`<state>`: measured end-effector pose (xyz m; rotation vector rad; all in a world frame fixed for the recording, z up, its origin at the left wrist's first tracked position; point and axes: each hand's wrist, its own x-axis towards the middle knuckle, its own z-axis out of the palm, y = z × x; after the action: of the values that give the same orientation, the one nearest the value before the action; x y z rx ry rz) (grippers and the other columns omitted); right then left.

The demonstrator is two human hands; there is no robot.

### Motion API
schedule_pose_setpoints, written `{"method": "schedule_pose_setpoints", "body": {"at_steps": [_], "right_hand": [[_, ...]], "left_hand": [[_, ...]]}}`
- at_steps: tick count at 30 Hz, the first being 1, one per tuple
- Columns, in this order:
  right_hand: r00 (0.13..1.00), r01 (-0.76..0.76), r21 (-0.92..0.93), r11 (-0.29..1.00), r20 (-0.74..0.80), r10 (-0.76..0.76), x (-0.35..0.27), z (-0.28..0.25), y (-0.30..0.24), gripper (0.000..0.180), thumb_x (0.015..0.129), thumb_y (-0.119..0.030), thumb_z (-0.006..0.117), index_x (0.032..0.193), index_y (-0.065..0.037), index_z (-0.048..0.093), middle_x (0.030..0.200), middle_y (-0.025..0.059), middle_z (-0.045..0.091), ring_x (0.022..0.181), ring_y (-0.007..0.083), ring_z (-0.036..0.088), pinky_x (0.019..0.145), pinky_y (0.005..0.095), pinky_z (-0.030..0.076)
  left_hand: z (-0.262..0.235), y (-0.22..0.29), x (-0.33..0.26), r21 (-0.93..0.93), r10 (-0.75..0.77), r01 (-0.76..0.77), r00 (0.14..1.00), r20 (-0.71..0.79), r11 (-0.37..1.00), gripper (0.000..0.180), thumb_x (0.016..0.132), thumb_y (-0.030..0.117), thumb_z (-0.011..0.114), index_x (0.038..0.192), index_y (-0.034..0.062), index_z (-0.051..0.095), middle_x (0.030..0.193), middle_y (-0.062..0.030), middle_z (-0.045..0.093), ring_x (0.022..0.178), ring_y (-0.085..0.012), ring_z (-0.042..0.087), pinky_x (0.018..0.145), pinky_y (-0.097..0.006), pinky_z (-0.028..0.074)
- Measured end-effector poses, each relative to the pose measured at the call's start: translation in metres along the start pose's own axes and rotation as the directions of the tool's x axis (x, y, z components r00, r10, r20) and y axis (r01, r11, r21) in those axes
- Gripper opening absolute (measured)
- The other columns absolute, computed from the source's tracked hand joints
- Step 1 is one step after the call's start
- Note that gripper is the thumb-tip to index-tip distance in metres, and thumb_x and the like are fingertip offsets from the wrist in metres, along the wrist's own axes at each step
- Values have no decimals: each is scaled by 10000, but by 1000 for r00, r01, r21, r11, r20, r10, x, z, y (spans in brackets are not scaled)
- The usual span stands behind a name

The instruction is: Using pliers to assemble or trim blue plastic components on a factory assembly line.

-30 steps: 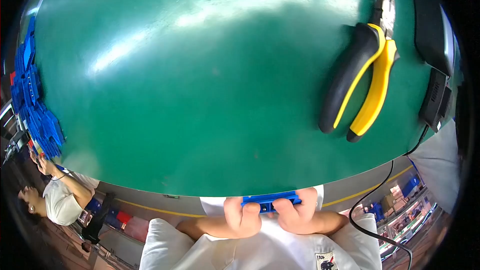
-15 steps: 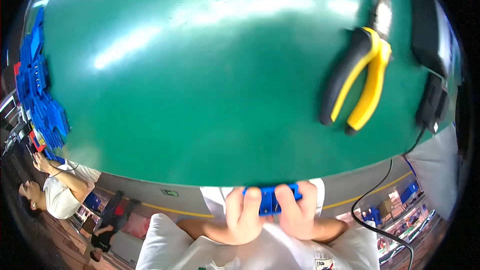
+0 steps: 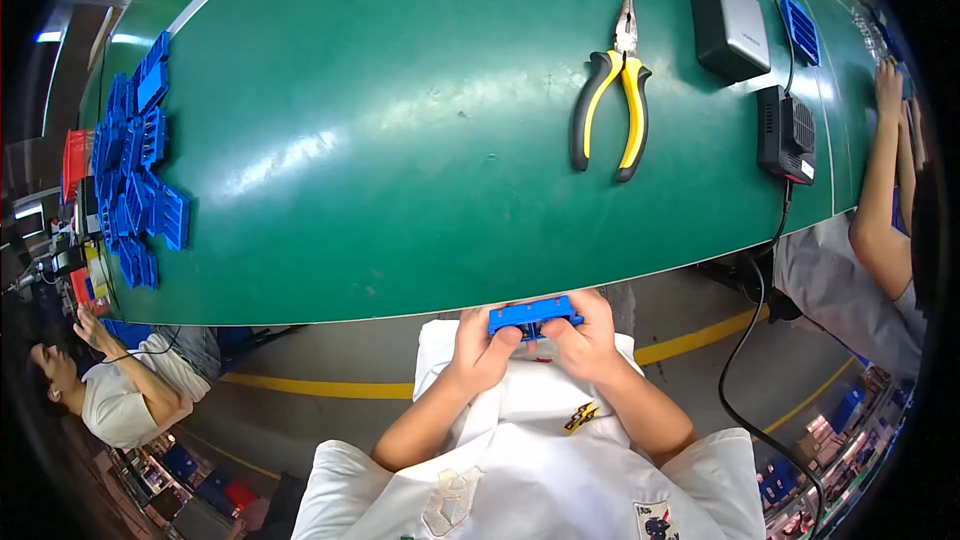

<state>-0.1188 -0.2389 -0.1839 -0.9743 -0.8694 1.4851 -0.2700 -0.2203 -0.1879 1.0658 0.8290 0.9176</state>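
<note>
Both hands hold one blue plastic part (image 3: 530, 314) in front of my body, at the near edge of the green table (image 3: 400, 230). My left hand (image 3: 482, 348) grips its left end, and my right hand (image 3: 588, 340) grips its right end. Both thumbs press on the side facing me, where small recesses show. Fingers behind the part are hidden. On the table beyond lie needle-nose pliers (image 3: 625, 65) with yellow and black handles, jaws pointing away and handles spread.
Several similar blue parts (image 3: 135, 170) are piled at the table's left end, beside red bins (image 3: 75, 165). At right stand a grey-black box (image 3: 728, 15), a black cabled device (image 3: 787, 140) and another blue part (image 3: 800, 30). People sit at left (image 3: 135, 395) and right (image 3: 880, 230).
The view has shifted, showing more of the table's right side and my lap. The blue part stays in both hands and appears tilted differently, with more of its long side showing.
</note>
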Motion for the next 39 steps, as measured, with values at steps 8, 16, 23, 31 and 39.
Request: {"method": "schedule_pose_setpoints", "body": {"at_steps": [8,16,23,31,39], "right_hand": [[969,-179,144,973,-144,199,-5,16,-23,187,942,-55,500,1092,48,539,850,102,634,627,149,624,543,265,512],[891,-385,-76,920,-289,349,-10,27,-35,246,975,-228,513,1044,5,551,805,77,608,555,146,586,440,280,473],[600,-382,36,924,-750,277,-34,25,-28,212,956,-225,554,1029,-27,529,918,77,572,774,130,546,656,258,474],[752,-318,-38,947,-619,228,-22,-2,0,362,973,-363,507,1082,-18,498,868,86,592,641,157,596,492,286,505],[905,-282,-353,892,211,369,11,15,-81,186,874,-6,544,1034,34,631,962,91,649,837,157,610,700,233,475]], "left_hand": [[11,13,-2,-112,-141,133,988,-60,985,568,961,489,445,1167,-37,505,900,-105,595,598,-144,582,487,-248,457],[40,53,-4,-138,-470,455,788,-397,880,388,1001,355,422,958,1,575,731,-54,593,524,-110,555,429,-232,427],[57,71,16,-262,-577,514,736,-354,817,323,1000,253,460,846,-16,552,646,-57,524,624,-110,490,535,-278,384],[40,52,9,-255,-400,339,882,-247,905,324,1007,280,447,833,24,544,592,-11,507,461,-77,487,404,-239,358],[-140,124,-52,389,220,67,731,-646,919,164,902,153,618,913,-5,662,821,-21,622,713,-82,546,644,-246,466]]}}
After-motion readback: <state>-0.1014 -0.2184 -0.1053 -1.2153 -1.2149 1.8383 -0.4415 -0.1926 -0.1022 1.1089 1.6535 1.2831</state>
